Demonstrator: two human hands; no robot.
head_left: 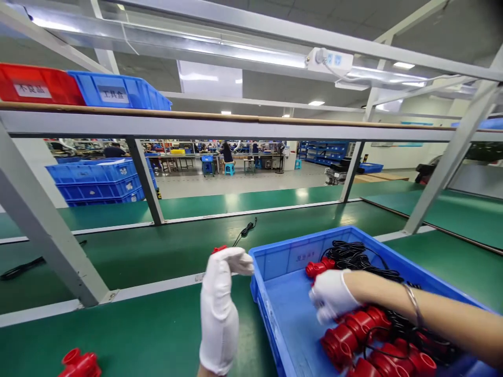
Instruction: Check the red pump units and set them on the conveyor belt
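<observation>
My left hand [220, 309], in a white glove, is raised over the green bench just left of a blue bin [271, 327]. Its fingers bend to the right, with nothing visible under them. A bit of a red part [219, 249] shows behind its knuckles, near a bundled black cable [247, 229]. My right hand [332, 294], also gloved and smeared by motion, reaches into the bin above red tube-shaped plastic parts [353, 332]. Its fingertips are blurred, so a hold cannot be made out. Black cables [353, 255] lie coiled among these parts.
Another red part [80, 364] lies on the bench at lower left. Metal posts [51, 225] carry a shelf with a red box [39, 86] and a blue box [121, 91]. Stacked blue crates [98, 180] stand beyond. People sit at far benches.
</observation>
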